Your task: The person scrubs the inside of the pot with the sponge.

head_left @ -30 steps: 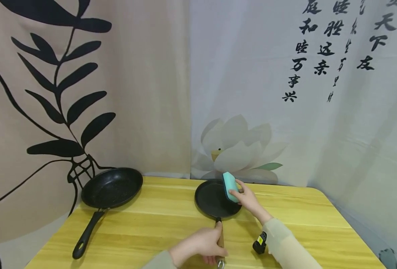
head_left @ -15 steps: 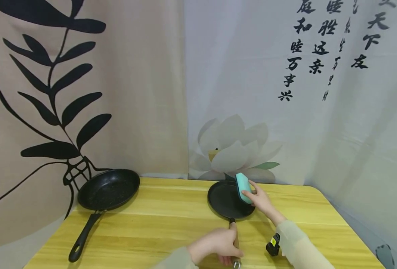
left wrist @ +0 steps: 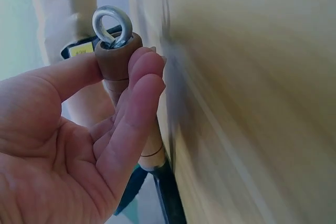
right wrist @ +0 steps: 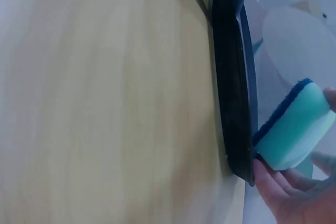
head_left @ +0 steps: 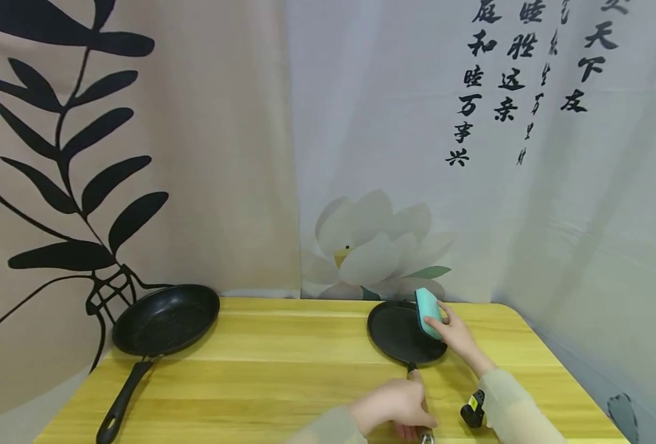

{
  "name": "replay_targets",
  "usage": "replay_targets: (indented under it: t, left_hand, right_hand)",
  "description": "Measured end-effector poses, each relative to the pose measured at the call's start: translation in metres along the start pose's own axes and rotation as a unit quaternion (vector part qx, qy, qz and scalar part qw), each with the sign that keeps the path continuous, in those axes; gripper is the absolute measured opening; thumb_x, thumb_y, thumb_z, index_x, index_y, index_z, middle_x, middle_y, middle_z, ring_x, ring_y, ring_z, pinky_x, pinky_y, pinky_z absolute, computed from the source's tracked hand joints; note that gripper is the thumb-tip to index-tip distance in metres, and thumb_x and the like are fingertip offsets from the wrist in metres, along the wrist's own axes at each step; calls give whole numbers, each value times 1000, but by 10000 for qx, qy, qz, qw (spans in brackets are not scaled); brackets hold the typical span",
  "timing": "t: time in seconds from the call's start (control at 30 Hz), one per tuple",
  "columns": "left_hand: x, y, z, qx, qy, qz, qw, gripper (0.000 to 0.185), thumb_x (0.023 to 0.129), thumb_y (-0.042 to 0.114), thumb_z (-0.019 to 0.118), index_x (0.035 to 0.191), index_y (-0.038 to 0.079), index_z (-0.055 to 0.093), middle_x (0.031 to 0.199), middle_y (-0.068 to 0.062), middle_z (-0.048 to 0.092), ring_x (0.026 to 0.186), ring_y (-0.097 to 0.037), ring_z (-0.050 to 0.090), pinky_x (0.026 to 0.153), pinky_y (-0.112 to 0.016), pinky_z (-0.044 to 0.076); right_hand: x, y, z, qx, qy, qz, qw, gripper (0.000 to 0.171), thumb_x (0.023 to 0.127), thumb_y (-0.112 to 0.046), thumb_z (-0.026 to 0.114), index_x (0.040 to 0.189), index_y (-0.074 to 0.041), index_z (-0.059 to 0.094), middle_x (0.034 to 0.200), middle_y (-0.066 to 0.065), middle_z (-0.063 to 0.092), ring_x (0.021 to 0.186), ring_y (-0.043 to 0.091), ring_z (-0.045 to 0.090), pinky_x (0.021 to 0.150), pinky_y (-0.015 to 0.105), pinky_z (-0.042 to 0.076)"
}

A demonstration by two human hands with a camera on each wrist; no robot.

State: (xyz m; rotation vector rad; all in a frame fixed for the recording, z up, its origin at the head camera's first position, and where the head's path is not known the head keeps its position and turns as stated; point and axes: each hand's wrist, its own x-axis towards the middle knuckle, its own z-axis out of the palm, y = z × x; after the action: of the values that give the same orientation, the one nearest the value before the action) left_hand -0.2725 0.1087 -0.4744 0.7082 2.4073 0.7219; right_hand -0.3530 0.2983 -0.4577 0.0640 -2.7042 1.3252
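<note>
In the head view a flat black pan [head_left: 402, 333] with a wooden handle is at the right of the table's back half. My left hand [head_left: 397, 404] grips the handle; the left wrist view shows fingers and thumb around the wood [left wrist: 121, 64] just below a metal ring [left wrist: 113, 24]. A teal sponge [head_left: 427, 312] with a dark scouring side is held in my right hand [head_left: 460, 339], over the pan's right side. Up close in the right wrist view, the sponge's dark layer [right wrist: 283, 109] meets the pan's rim, and fingertips are right at the pan's edge.
A deeper black frying pan [head_left: 166, 320] rests at the table's back left, its handle pointing toward the front. A dark wrist device [head_left: 474, 409] sits by the right sleeve. Behind the wooden table [head_left: 261, 370] hangs a printed curtain [head_left: 239, 154].
Both hands have shifted to the right across the table, carrying the flat pan and the sponge along. The head view has turned slightly right. The frying pan at left stays put on the table.
</note>
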Motion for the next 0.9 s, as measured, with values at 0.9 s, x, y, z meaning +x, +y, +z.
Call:
replay_targets:
  t: [0.9]
  left_hand:
    - [26, 78, 5, -448, 835, -455, 9945, 89, 85, 40, 74, 149, -2, 28, 47, -1, 60, 37, -14, 57, 45, -25, 52]
  right_hand:
    - [12, 34, -43, -120, 286, 394, 9987, 87, 97, -54, 50, 154, 0, 14, 142, 38, 34, 126, 49, 41, 98, 58, 41]
